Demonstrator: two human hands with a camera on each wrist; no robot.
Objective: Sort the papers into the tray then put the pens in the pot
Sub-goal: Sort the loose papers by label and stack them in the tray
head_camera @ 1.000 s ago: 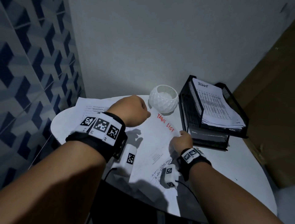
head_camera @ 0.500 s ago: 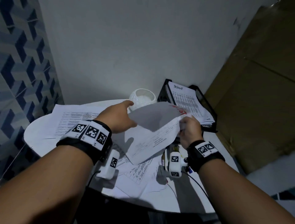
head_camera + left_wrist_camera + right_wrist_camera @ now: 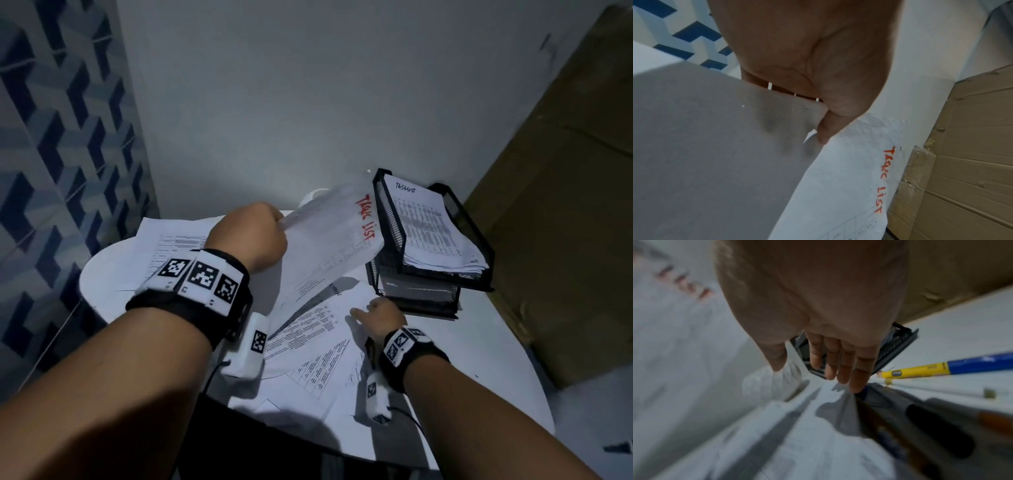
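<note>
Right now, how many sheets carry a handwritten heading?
2: the red-titled sheet held by the left hand, the black-titled sheet in the top tray tier. Others may lie hidden in piles.

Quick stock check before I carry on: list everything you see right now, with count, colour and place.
Table: one, white, round, under everything.
Tray: one, black mesh, stacked tiers, right rear of the table.
Tray papers: one white stack, top tier.
Held sheet: one, white with red lettering, lifted beside the tray.
Loose papers: several, white, printed, spread on the table.
Pot: one, white, mostly hidden behind the held sheet.
Pens: several, one yellow and blue, by the right hand.
Cardboard: brown, far right.
Left hand: grips the held sheet.
Right hand: open, on the loose papers.
</note>
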